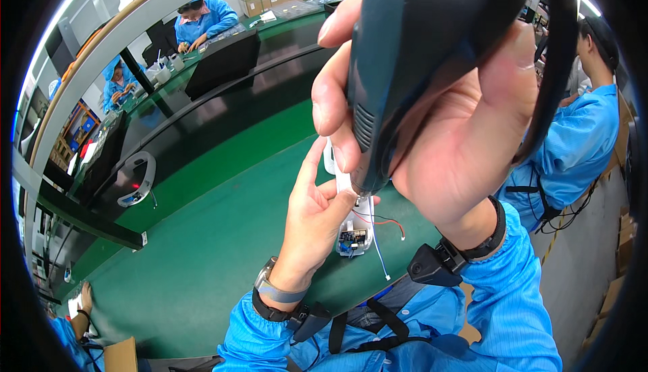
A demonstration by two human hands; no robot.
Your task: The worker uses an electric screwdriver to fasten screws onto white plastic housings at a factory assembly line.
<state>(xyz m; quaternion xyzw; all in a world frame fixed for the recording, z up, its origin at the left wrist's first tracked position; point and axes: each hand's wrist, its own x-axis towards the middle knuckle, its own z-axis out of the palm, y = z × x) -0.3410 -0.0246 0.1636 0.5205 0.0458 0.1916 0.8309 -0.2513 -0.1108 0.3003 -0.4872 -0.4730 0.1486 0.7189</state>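
Two hands engaged: right hand (459, 122) fingers clenched around the electric screwdriver (418, 41); left hand (314, 210) fingers grasp the white device (354, 227) above the green worktop (202, 250). Keep the bit square.

Head camera looks down, close above the green bench (202, 264).

The right hand (466, 122) is gripping a dark electric screwdriver (418, 55), holding it raised above the green mat (202, 250). Below the screwdriver's tip, the left hand (317, 217) is steadying a white device (354, 227) with an exposed circuit board and loose wires trailing beside it.
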